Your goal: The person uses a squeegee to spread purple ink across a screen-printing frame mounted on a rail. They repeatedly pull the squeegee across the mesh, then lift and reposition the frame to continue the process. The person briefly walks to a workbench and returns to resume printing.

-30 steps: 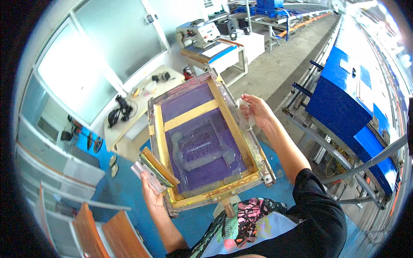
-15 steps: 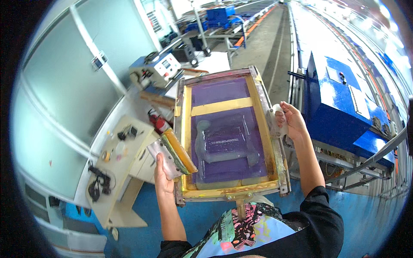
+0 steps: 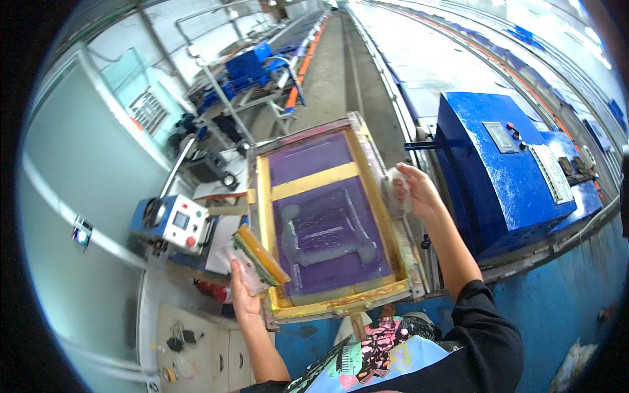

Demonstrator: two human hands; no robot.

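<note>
I see left grip [image 3: 244,291] closed on squeegee [image 3: 261,254] and frame [image 3: 325,219] edge, right grip [image 3: 414,191] clasping rag [image 3: 395,191] against frame's right rail, blue machine [image 3: 498,170] beside

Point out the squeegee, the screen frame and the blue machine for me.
squeegee [image 3: 261,254], head view, on its yellow blade edge by the left hand.
screen frame [image 3: 316,181], head view, on the yellow crossbar over the purple mesh.
blue machine [image 3: 488,177], head view, on its blue top face, right of the frame.

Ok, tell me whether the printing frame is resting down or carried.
Carried: the printing frame hangs above the floor, left hand and right hand gripping opposite sides.
</note>
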